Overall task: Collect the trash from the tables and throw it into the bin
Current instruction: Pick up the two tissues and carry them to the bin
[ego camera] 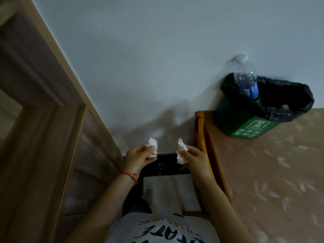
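My left hand (138, 156) pinches a crumpled white tissue (152, 148) in front of my chest. A second crumpled white tissue (181, 153) is pinched in my right hand (194, 158), a short gap to the right of the first. A small green bin (245, 125) lined with a black bag (287, 97) stands on a table at the upper right, against the wall. A clear plastic bottle (247, 81) with a blue label sticks up out of the bin. Both hands are to the lower left of the bin and apart from it.
The table (271, 172) under the bin has a beige patterned cloth and an orange wooden edge (203, 137). A wooden door frame (52, 111) fills the left side. A pale wall (157, 58) is straight ahead, with a dark strip at the floor (164, 165) below my hands.
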{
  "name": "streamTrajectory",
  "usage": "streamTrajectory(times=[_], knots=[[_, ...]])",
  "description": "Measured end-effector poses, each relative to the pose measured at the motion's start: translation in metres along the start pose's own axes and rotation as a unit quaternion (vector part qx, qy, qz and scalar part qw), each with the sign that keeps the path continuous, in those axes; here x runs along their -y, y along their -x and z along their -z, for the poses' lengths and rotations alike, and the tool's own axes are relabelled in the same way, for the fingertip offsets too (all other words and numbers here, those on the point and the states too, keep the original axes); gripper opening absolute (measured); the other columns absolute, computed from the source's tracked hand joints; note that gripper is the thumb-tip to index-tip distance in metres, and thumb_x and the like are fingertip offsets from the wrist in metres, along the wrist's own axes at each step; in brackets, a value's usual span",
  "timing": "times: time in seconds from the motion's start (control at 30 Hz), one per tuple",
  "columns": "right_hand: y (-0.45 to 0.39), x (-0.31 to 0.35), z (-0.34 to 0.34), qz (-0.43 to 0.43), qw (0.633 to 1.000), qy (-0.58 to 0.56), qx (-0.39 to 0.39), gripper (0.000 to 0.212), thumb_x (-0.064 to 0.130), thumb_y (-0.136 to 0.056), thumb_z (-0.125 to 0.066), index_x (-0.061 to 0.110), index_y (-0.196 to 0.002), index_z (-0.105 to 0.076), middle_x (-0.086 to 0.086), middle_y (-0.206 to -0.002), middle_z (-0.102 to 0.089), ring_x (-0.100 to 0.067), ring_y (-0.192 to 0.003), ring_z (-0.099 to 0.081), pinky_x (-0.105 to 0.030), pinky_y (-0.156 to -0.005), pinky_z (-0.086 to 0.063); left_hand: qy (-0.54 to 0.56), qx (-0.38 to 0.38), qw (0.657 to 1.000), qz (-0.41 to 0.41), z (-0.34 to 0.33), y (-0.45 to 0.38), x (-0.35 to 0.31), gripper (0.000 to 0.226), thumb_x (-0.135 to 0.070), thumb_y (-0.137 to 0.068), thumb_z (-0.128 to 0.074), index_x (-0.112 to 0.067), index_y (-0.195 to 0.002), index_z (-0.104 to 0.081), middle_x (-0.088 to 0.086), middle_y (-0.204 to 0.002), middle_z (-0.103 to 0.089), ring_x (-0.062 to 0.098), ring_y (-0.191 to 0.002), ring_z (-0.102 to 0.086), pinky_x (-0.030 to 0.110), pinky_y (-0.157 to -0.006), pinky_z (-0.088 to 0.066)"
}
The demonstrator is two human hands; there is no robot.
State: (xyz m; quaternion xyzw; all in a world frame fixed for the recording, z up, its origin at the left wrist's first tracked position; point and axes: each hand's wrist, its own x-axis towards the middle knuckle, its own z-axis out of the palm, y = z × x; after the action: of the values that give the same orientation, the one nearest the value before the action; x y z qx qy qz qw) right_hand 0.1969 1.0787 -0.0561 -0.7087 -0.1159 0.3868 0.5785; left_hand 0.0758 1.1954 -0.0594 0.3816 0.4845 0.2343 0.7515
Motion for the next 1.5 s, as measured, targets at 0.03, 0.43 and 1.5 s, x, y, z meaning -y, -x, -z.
streamTrajectory(times=[0.03, 0.43, 1.5], knots=[[-0.007, 0.006, -0.004, 0.002, 1.0, -0.002, -0.008, 0.021, 0.017, -0.085, -0.063, 0.005, -0.101, -0.067, -0.009, -0.083, -0.069, -0.021, -0.076, -0.065, -0.029, -0.069, -0.053, -0.005, 0.007, 1.0, -0.004, -0.003, -0.009, -0.008, 0.011, 0.0, -0.085, -0.057, -0.002, -0.075, -0.061, 0.012, -0.076, -0.059, 0.016, -0.068, -0.061, 0.016, -0.053, -0.055], [-0.027, 0.038, 0.015, 0.013, 0.983, -0.123, -0.139, 0.008, 0.017, -0.082, -0.067, 0.012, -0.086, -0.072, -0.004, -0.073, -0.068, -0.018, -0.068, -0.062, -0.033, -0.068, -0.048, -0.079, 0.154, 0.985, 0.018, -0.067, -0.066, -0.044, 0.012, 0.001, -0.083, -0.058, 0.0, -0.072, -0.061, 0.01, -0.07, -0.061, 0.004, -0.054, -0.064, 0.019, -0.056, -0.056], [-0.048, 0.089, 0.149, 0.063, 0.926, -0.187, -0.323, 0.008, 0.009, -0.082, -0.065, 0.009, -0.089, -0.068, -0.006, -0.074, -0.066, -0.011, -0.061, -0.061, -0.024, -0.061, -0.051, -0.166, 0.333, 0.925, 0.072, -0.238, -0.072, -0.041, 0.009, -0.005, -0.084, -0.059, -0.006, -0.076, -0.063, 0.01, -0.082, -0.063, 0.017, -0.074, -0.061, 0.019, -0.059, -0.057]])
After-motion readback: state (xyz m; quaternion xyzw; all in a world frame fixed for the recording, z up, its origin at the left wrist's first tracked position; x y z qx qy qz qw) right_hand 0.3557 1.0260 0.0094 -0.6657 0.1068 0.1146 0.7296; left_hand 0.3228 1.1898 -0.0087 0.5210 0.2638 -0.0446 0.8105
